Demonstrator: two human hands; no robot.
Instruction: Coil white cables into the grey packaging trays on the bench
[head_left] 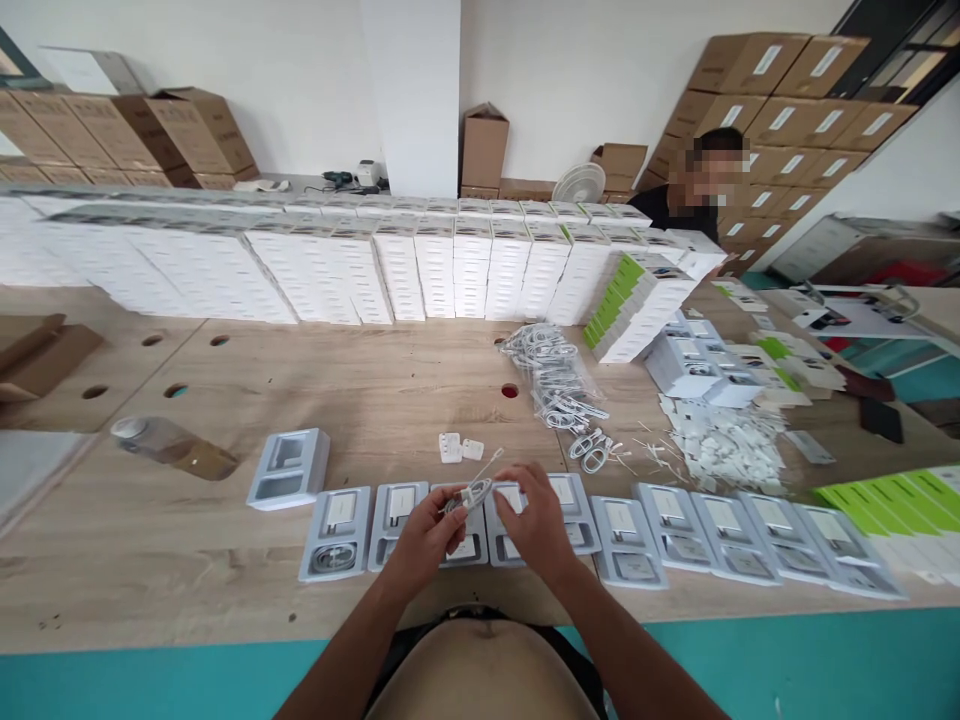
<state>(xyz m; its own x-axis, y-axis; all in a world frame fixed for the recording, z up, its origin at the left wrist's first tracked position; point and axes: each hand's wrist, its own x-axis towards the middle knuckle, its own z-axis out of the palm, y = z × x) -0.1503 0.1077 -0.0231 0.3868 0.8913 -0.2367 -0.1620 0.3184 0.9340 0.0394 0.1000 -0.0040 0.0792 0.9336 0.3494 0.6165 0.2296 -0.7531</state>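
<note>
My left hand (422, 538) is closed on a coiled white charging cable (478, 492), whose free end sticks up past the fingers. Just right of the coil is my right hand (536, 520), thumb and forefinger curved and apart, with nothing seen between them. Both hands are over a row of pale plastic trays, each with a white charger in its upper compartment. The leftmost tray (309, 545) of that row also carries a coiled cable (334, 558) in its lower compartment. Beyond my hands lie two small white adapter pieces (450, 447).
A bag of bundled cables (551, 365) lies ahead, with loose coils (592, 450) nearer. Stacked trays (319, 465) and a bottle (176, 448) stand left. A wall of white boxes (435, 270) crosses the table. White scraps (724, 440) lie right; another person (679, 205) is behind the boxes.
</note>
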